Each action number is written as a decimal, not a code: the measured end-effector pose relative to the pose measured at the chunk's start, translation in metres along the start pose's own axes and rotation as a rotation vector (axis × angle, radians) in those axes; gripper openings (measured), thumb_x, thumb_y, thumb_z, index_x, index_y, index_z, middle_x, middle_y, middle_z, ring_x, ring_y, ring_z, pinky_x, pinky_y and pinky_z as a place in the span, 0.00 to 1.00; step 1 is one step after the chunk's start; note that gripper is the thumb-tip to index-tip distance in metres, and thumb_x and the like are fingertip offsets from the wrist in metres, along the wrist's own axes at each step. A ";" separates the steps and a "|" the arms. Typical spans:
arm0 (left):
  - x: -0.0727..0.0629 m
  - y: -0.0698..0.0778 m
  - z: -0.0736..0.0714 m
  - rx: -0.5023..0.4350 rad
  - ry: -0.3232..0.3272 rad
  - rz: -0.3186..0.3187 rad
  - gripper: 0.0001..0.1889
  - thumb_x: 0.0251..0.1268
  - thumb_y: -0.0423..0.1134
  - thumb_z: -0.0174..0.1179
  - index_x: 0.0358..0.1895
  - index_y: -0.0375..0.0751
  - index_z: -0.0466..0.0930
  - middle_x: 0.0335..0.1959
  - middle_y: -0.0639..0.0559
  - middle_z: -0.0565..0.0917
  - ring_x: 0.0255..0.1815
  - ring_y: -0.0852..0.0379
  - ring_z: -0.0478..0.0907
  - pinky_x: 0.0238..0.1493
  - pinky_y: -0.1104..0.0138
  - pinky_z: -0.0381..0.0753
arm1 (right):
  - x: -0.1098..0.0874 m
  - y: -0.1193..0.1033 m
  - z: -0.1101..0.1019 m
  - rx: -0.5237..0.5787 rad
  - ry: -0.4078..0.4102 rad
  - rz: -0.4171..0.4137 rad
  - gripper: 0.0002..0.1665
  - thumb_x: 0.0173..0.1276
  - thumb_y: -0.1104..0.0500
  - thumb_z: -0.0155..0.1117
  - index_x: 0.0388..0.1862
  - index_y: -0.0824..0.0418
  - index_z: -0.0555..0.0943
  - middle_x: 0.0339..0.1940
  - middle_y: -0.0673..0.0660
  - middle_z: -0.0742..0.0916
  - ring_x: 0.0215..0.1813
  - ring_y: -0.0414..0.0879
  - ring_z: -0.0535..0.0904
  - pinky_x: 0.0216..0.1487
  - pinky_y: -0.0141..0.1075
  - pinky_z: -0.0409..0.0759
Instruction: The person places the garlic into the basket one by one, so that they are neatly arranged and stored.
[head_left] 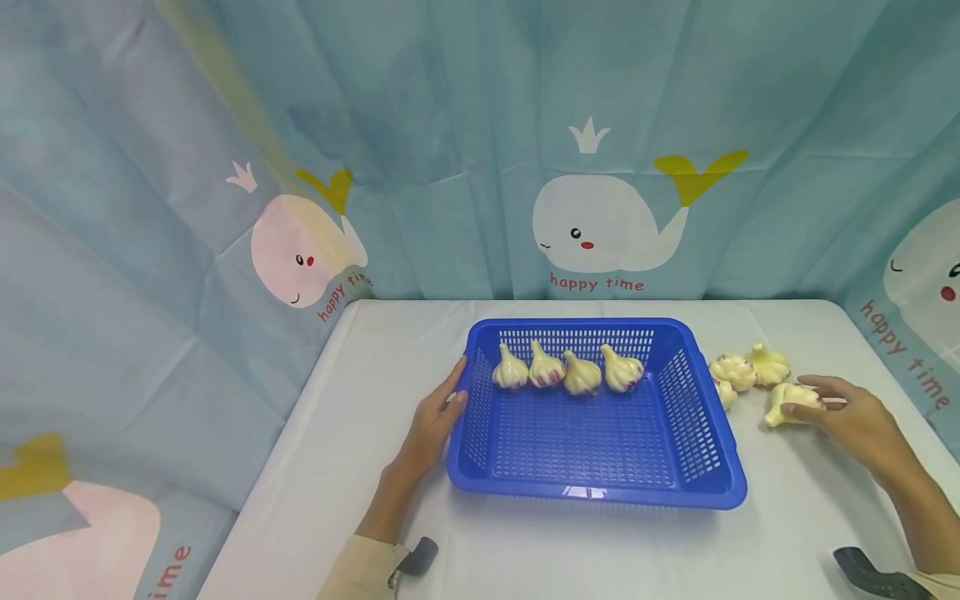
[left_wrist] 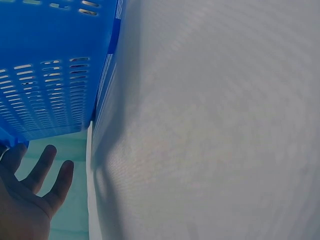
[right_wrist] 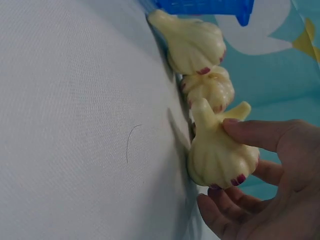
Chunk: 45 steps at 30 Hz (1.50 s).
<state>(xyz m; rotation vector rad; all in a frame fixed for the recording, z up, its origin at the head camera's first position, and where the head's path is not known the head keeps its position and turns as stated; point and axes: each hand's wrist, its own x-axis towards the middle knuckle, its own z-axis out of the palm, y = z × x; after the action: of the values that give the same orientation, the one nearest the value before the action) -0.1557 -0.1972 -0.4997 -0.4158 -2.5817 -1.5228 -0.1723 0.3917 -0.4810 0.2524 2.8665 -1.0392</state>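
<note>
A blue plastic basket (head_left: 585,496) stands on the table, with several garlic bulbs (head_left: 546,367) in a row along its back part. My left hand (head_left: 433,423) rests against the basket's left rim. In the left wrist view, the fingers (left_wrist: 42,167) of that hand are spread and fairly straight, one fingertip touching the rim. To the right of the basket, my right hand (head_left: 862,421) holds a garlic bulb (right_wrist: 220,150) between thumb and fingers, close to the tabletop. Beyond it lie more garlic bulbs (head_left: 768,365), next to the basket's right side.
A white cloth covers the table (head_left: 600,558). Blue curtains (head_left: 465,100) with whale prints hang behind it and at both sides. Dark wrist-worn devices (head_left: 420,557) show at both sleeves. A thin dark hair or thread (right_wrist: 129,142) lies on the cloth.
</note>
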 end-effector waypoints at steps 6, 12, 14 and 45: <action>0.000 -0.002 0.000 -0.001 0.001 -0.001 0.30 0.87 0.53 0.43 0.86 0.61 0.55 0.85 0.62 0.60 0.86 0.54 0.57 0.82 0.49 0.62 | 0.001 0.003 0.000 -0.009 -0.014 -0.007 0.50 0.75 0.41 0.68 0.75 0.79 0.64 0.68 0.90 0.67 0.63 0.85 0.67 0.48 0.71 0.78; 0.000 -0.001 0.000 -0.001 0.001 -0.009 0.30 0.87 0.53 0.43 0.86 0.62 0.54 0.85 0.63 0.59 0.86 0.55 0.57 0.82 0.48 0.63 | 0.001 0.003 0.001 0.002 -0.024 0.040 0.52 0.75 0.40 0.67 0.76 0.79 0.62 0.68 0.90 0.67 0.62 0.83 0.68 0.49 0.70 0.77; 0.000 0.000 0.000 -0.001 0.001 -0.010 0.30 0.87 0.53 0.43 0.86 0.61 0.54 0.85 0.63 0.59 0.86 0.55 0.57 0.82 0.48 0.63 | 0.001 0.003 0.002 0.007 -0.030 0.045 0.53 0.75 0.40 0.67 0.78 0.78 0.59 0.69 0.89 0.66 0.63 0.84 0.67 0.50 0.70 0.77; -0.001 0.001 0.001 0.006 0.006 -0.017 0.30 0.87 0.53 0.43 0.86 0.62 0.54 0.85 0.63 0.60 0.86 0.55 0.57 0.81 0.48 0.63 | -0.006 -0.004 0.003 0.024 -0.045 -0.018 0.49 0.76 0.43 0.67 0.76 0.77 0.60 0.72 0.87 0.65 0.65 0.84 0.65 0.46 0.65 0.81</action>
<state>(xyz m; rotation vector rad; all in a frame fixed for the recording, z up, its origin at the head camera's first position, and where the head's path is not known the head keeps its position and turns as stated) -0.1547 -0.1966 -0.4998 -0.3896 -2.5914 -1.5189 -0.1673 0.3861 -0.4797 0.2028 2.8225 -1.0692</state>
